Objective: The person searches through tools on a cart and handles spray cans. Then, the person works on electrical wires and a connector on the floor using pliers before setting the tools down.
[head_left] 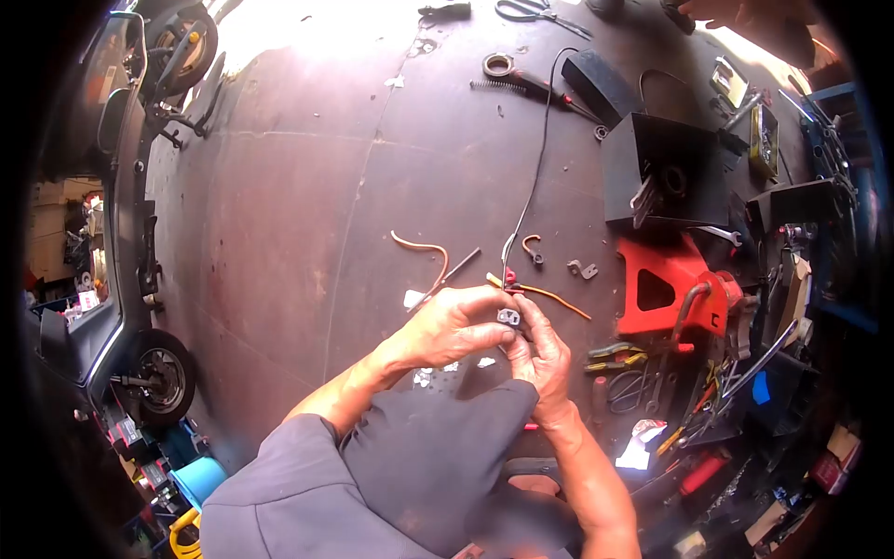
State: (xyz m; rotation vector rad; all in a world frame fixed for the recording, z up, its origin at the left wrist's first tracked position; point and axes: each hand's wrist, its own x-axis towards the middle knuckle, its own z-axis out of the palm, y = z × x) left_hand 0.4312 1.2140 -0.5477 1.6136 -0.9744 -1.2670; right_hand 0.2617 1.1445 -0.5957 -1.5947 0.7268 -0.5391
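A small whitish wire connector (507, 317) sits between my two hands, its open end facing me. My left hand (447, 326) pinches it between thumb and forefinger. From the other side, the closed fingers of my right hand (540, 354) press against it. Beyond the fingertips lie a red piece (510, 276) and an orange wire (559, 300) with a yellow end. A thin black cable (535, 177) runs down to the connector area; its join is hidden by my fingers. Past my left hand lie a curved orange-brown wire (436, 248) and a dark sleeved wire (463, 265).
To the right stand a red metal bracket (661, 289) and an open black box (661, 172). Yellow-black pliers (615, 357) and other tools lie nearer me. A scooter (121, 233) is parked at left. Part of another person (764, 23) shows at top right.
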